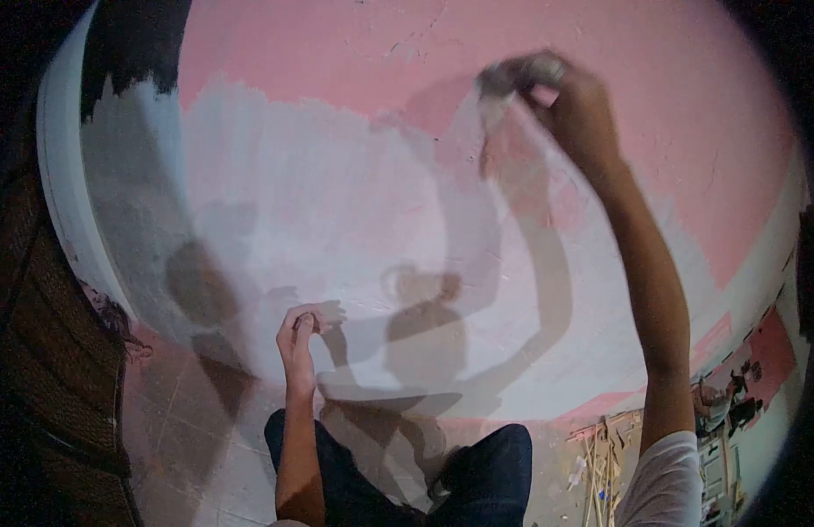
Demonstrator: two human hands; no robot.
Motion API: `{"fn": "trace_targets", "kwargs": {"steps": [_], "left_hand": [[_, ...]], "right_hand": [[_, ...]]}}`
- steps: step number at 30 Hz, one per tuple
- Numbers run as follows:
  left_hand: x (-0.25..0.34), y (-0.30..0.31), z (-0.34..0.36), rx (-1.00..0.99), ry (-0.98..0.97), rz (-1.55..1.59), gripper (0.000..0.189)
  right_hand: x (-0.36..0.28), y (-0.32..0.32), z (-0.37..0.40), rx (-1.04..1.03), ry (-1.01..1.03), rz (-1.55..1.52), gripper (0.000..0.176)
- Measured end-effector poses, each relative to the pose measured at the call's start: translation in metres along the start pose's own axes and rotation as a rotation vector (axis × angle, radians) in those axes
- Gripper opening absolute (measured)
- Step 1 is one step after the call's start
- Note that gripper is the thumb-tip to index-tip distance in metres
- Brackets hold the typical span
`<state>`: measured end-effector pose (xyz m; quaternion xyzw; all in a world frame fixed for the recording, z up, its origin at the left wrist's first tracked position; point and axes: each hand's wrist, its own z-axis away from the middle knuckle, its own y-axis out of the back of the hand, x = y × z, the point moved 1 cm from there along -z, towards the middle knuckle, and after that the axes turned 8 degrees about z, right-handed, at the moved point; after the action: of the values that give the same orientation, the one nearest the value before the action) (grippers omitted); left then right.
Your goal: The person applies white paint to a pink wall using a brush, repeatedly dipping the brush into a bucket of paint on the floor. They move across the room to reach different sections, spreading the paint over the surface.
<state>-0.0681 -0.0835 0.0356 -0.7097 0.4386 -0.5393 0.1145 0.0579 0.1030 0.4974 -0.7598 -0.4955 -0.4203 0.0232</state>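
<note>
Right hand (579, 107) holds blurred object (492, 83); left hand (296, 346) near wall (284, 184).

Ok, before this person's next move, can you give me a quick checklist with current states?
1. Both hands in view: ok, right hand raised high, left hand lower.
2. Item in right hand identifiable: cannot tell, too blurred.
3. Left hand free: cannot tell, its grip is partly hidden.
4. Pale coat over the whole wall: not ok, a pink area shows above it.
5. Lighting without shadows: not ok, several fall across the wall.
</note>
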Motion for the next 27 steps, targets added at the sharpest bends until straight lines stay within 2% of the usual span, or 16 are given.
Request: {"fn": "trace_targets", "kwargs": {"steps": [1,2,4,6,8,10,13,14,16,18,20,22,23,24,26,27], "left_hand": [[0.000,-0.001,-0.001,-0.002,-0.003,0.004,0.024],[0.001,-0.002,0.000,-0.003,-0.005,0.008,0.024],[0.003,-0.004,-0.001,0.000,-0.005,0.003,0.024],[0.006,-0.002,-0.003,-0.002,-0.002,-0.011,0.023],[0.007,0.000,-0.005,-0.010,0.013,-0.033,0.022],[0.006,0.009,-0.008,-0.024,0.014,-0.043,0.023],[0.010,0.011,-0.010,-0.010,-0.010,-0.062,0.023],[0.011,0.010,-0.010,0.000,-0.013,-0.067,0.023],[0.008,0.009,-0.013,0.015,0.004,-0.043,0.023],[0.001,0.008,-0.014,0.025,0.015,-0.027,0.022],[-0.004,0.009,-0.014,0.029,0.018,-0.030,0.022],[-0.002,0.007,-0.013,0.022,0.023,-0.027,0.022],[0.000,0.009,-0.011,0.020,0.023,-0.026,0.021],[-0.003,0.011,-0.010,0.017,0.021,-0.019,0.021],[-0.008,0.015,-0.012,0.005,0.011,-0.008,0.022],[-0.007,0.015,-0.012,0.006,0.017,-0.009,0.022]], "right_hand": [[0.008,0.012,-0.014,0.112,0.071,0.017,0.022],[0.010,0.018,-0.018,0.162,0.041,0.158,0.022],[-0.003,0.013,-0.016,0.156,0.030,0.215,0.023],[-0.018,-0.027,0.012,-0.009,0.106,0.100,0.032],[-0.064,-0.053,0.048,-0.157,0.219,-0.001,0.031],[-0.102,-0.056,0.055,-0.367,0.127,-0.249,0.028],[-0.072,-0.047,0.032,-0.318,0.029,-0.380,0.023],[-0.047,-0.043,0.023,-0.265,-0.108,-0.304,0.018],[-0.010,-0.005,-0.012,-0.060,0.022,-0.129,0.018],[0.033,0.014,-0.025,0.122,-0.024,-0.013,0.014],[0.006,0.044,-0.035,0.259,0.093,0.208,0.015],[0.013,0.026,-0.018,0.215,0.067,0.088,0.021],[0.004,0.010,0.001,0.064,-0.042,0.015,0.029],[-0.010,-0.005,0.018,-0.034,-0.004,-0.021,0.035],[-0.039,-0.011,0.031,-0.314,0.084,-0.195,0.032],[-0.040,-0.008,0.031,-0.272,0.117,-0.265,0.031]]}}
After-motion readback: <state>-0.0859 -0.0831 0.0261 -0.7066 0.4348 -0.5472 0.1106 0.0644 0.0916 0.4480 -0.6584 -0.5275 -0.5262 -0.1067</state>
